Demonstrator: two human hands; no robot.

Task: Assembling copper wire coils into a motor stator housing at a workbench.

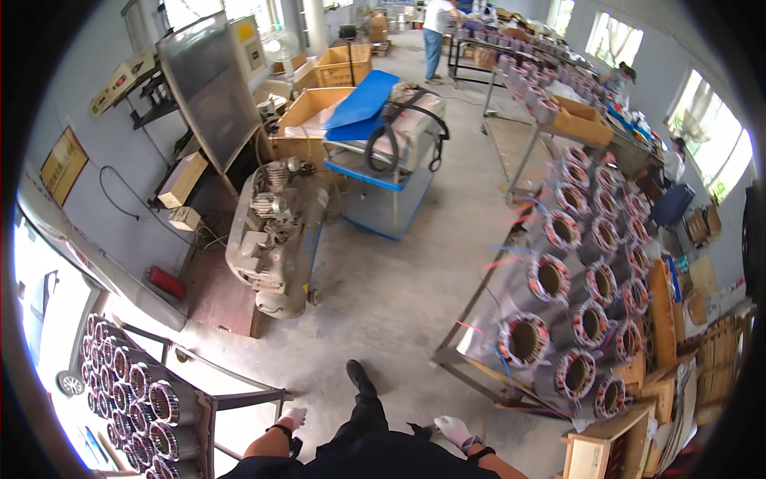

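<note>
My left hand (294,417), in a white glove with a dark band at the wrist, hangs beside the metal frame of a cart (247,398). Its fingers are too small and blurred to make out, and I cannot tell whether it touches the frame. On the other side of my legs, my right hand (453,430), also in a white glove, is held low over the floor with its fingers loosely apart and nothing seen in them. Motor stators (174,402) with dark grey bodies are stacked on their sides on the cart at the lower left.
More wound stators (525,340) stand in rows on a low rack (460,329) to the right. An air compressor (275,239) and a blue-edged trolley (375,182) are ahead on the left. A person (436,36) stands far back by a long workbench. Wooden boxes (610,447) sit lower right.
</note>
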